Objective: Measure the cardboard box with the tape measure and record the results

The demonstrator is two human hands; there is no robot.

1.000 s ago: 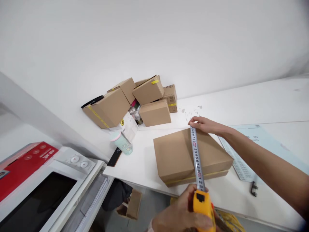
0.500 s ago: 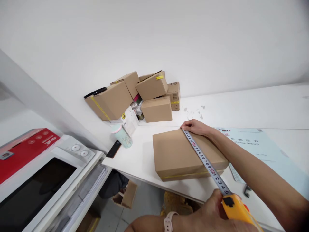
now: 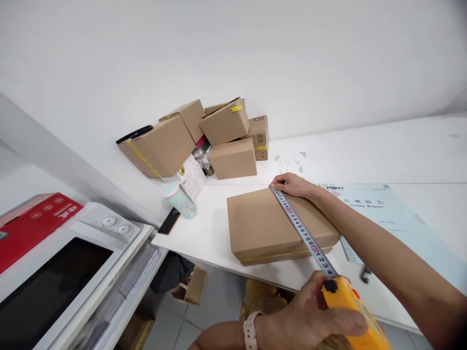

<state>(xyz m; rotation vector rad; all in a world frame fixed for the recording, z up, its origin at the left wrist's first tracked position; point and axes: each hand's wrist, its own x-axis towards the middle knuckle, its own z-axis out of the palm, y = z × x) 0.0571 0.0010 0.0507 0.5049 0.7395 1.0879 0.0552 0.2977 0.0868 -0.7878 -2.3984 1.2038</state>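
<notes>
A closed cardboard box (image 3: pixel 255 226) lies on the white table near its front edge. The steel blade (image 3: pixel 297 224) of a tape measure stretches diagonally across its top. My right hand (image 3: pixel 294 185) pinches the blade's end at the box's far edge, the wrist above the cardboard. In front of the box, past the near edge, my left hand (image 3: pixel 310 316) grips the yellow tape measure case (image 3: pixel 352 306), thumb across its side. Printed numbers run up to about 24 where the blade enters the case.
Several cardboard boxes (image 3: pixel 233 159) are stacked by the wall. A mint tumbler (image 3: pixel 184 203) and a phone (image 3: pixel 169 221) stand left on the table (image 3: pixel 207 233). Light-blue report sheets (image 3: pixel 386 214) and a small black object (image 3: pixel 365 274) lie right. A microwave (image 3: pixel 54 287) is at far left.
My left hand has brought the case slightly closer to the box, so a little less blade shows. Its thumb now lies over the case. The whole view has shifted slightly.
</notes>
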